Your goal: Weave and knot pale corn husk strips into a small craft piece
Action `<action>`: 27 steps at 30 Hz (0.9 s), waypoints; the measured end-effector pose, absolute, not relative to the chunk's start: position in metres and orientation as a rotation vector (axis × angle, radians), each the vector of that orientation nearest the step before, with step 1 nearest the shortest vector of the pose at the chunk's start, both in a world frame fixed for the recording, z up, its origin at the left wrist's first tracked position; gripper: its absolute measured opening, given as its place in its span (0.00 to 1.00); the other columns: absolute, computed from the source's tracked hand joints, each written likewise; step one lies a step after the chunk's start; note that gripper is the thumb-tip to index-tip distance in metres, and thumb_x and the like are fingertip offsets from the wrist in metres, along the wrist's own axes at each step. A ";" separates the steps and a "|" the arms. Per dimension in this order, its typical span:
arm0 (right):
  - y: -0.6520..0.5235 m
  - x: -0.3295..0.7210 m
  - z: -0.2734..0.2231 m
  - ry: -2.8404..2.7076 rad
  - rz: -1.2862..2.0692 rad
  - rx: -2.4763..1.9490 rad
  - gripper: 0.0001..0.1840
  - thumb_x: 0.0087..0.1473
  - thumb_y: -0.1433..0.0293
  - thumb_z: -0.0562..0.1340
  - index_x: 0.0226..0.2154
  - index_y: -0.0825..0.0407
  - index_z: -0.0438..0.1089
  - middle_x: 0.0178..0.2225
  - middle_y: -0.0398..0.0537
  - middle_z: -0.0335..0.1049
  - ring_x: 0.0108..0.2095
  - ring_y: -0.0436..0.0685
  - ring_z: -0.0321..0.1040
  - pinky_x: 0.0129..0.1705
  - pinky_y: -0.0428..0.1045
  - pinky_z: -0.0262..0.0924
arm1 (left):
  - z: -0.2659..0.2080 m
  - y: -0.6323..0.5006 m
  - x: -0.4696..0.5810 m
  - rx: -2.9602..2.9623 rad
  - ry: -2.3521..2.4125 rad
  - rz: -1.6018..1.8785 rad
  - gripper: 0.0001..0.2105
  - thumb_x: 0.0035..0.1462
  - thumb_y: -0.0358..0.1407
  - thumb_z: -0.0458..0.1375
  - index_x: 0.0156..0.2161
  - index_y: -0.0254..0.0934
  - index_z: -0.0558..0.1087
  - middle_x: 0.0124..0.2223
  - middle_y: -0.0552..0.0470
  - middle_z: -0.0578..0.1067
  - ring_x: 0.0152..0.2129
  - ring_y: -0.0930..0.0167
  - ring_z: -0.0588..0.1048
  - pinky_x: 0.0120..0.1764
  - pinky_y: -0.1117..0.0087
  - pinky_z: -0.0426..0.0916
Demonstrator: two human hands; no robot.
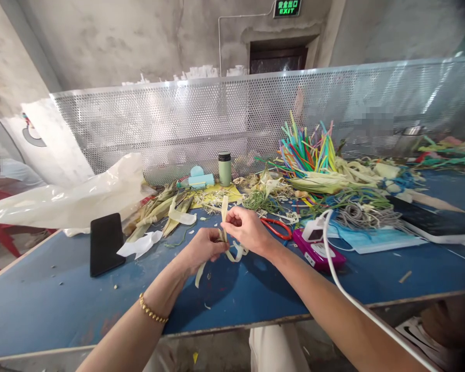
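Over the middle of the blue table, my left hand (208, 245) and my right hand (245, 230) meet, both with fingers pinched. Between them is a pale, flat strip of husk-like fibre (224, 207). Its upper end stands up above my right fingertips. One loose tail (200, 275) hangs below my left hand, and a curled pale piece (237, 253) dangles under the right. Exactly how the strip is folded between the fingers is hidden. Just right of my right hand lie red-handled scissors (278, 228).
A black phone (106, 245) and dried husks (151, 213) lie left. A purple power strip (318, 252) with a white cable (335, 276) stands right. Behind are a green tumbler (225, 169), coloured pipe-cleaner-like stems (308, 147), fibre cords (366, 216) and a perforated metal screen (178, 124).
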State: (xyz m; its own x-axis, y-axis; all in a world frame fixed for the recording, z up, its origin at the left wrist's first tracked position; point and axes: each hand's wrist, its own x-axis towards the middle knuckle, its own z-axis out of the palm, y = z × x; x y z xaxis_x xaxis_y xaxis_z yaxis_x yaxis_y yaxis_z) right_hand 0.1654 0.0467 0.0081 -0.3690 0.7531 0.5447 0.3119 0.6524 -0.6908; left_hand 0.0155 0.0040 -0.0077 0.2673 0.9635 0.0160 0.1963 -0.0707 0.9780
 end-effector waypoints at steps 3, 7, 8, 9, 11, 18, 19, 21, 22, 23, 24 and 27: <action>0.046 0.168 0.009 -1.949 0.739 -0.838 0.05 0.48 0.71 0.60 0.25 0.52 0.61 0.20 0.41 0.64 0.19 0.48 0.61 0.22 0.44 0.56 | -0.005 0.004 0.014 1.445 1.073 0.925 0.09 0.44 0.36 0.62 0.24 0.32 0.69 0.19 0.59 0.64 0.13 0.81 0.57 0.18 0.75 0.48; 0.043 0.169 0.010 -1.918 0.939 -0.860 0.05 0.49 0.71 0.58 0.27 0.51 0.59 0.17 0.38 0.63 0.14 0.47 0.61 0.16 0.43 0.56 | -0.004 0.004 0.012 1.430 1.066 0.938 0.10 0.43 0.37 0.64 0.26 0.31 0.71 0.20 0.58 0.65 0.14 0.81 0.57 0.18 0.75 0.47; 0.043 0.169 0.010 -1.914 0.971 -0.860 0.05 0.50 0.70 0.58 0.28 0.51 0.58 0.17 0.37 0.63 0.13 0.47 0.61 0.15 0.42 0.56 | -0.003 0.004 0.012 1.429 1.069 0.941 0.10 0.43 0.38 0.64 0.26 0.31 0.71 0.21 0.58 0.65 0.14 0.81 0.57 0.18 0.75 0.48; 0.043 0.170 0.010 -1.913 0.988 -0.856 0.05 0.51 0.70 0.58 0.29 0.51 0.59 0.16 0.37 0.63 0.13 0.47 0.61 0.14 0.42 0.56 | -0.003 0.004 0.012 1.428 1.067 0.943 0.11 0.43 0.38 0.64 0.25 0.31 0.71 0.21 0.57 0.65 0.14 0.81 0.57 0.18 0.75 0.48; 0.045 0.170 0.009 -1.914 0.992 -0.828 0.05 0.52 0.69 0.58 0.30 0.51 0.59 0.17 0.37 0.63 0.13 0.48 0.62 0.14 0.42 0.57 | -0.001 0.003 0.011 1.427 1.044 0.944 0.12 0.43 0.39 0.65 0.27 0.30 0.72 0.22 0.56 0.66 0.15 0.81 0.57 0.18 0.75 0.48; 0.049 0.172 0.010 -1.934 0.893 -0.771 0.05 0.55 0.67 0.58 0.31 0.51 0.60 0.20 0.38 0.64 0.16 0.47 0.62 0.17 0.42 0.57 | 0.002 0.002 0.009 1.387 0.923 0.982 0.16 0.46 0.44 0.64 0.31 0.30 0.74 0.24 0.55 0.67 0.15 0.82 0.57 0.18 0.76 0.46; 0.048 0.172 0.011 -1.933 0.861 -0.780 0.05 0.55 0.67 0.57 0.31 0.51 0.60 0.20 0.38 0.63 0.16 0.47 0.61 0.17 0.42 0.56 | 0.002 0.002 0.009 1.378 0.922 0.988 0.16 0.46 0.44 0.65 0.31 0.30 0.74 0.24 0.55 0.67 0.15 0.82 0.57 0.18 0.76 0.46; 0.048 0.172 0.011 -1.929 0.785 -0.788 0.05 0.56 0.67 0.57 0.31 0.51 0.60 0.20 0.38 0.62 0.17 0.46 0.60 0.19 0.42 0.55 | 0.001 0.003 0.009 1.358 0.922 0.995 0.15 0.45 0.43 0.65 0.30 0.31 0.73 0.25 0.55 0.68 0.15 0.83 0.57 0.18 0.76 0.46; 0.047 0.172 0.011 -1.933 0.750 -0.784 0.05 0.56 0.67 0.57 0.31 0.51 0.60 0.20 0.38 0.62 0.17 0.46 0.59 0.20 0.43 0.55 | 0.000 0.003 0.010 1.348 0.922 0.995 0.14 0.45 0.42 0.66 0.30 0.31 0.72 0.25 0.55 0.69 0.14 0.83 0.58 0.18 0.76 0.47; 0.047 0.172 0.011 -1.940 0.723 -0.776 0.05 0.56 0.68 0.57 0.31 0.51 0.60 0.20 0.38 0.61 0.17 0.46 0.58 0.20 0.43 0.55 | 0.000 0.004 0.010 1.338 0.923 0.996 0.14 0.45 0.41 0.66 0.30 0.31 0.72 0.25 0.55 0.69 0.14 0.83 0.58 0.18 0.76 0.47; 0.046 0.172 0.010 -1.949 0.702 -0.766 0.04 0.56 0.68 0.57 0.31 0.50 0.60 0.20 0.37 0.60 0.17 0.46 0.58 0.21 0.43 0.54 | -0.001 0.004 0.010 1.330 0.924 0.998 0.14 0.45 0.41 0.66 0.30 0.31 0.71 0.24 0.55 0.69 0.14 0.83 0.58 0.18 0.77 0.47; 0.045 0.171 0.010 -1.963 0.660 -0.747 0.04 0.57 0.68 0.57 0.31 0.50 0.60 0.20 0.37 0.59 0.19 0.47 0.57 0.22 0.43 0.54 | -0.001 0.004 0.010 1.306 0.933 1.019 0.13 0.46 0.39 0.65 0.32 0.32 0.70 0.24 0.55 0.70 0.14 0.83 0.58 0.17 0.77 0.48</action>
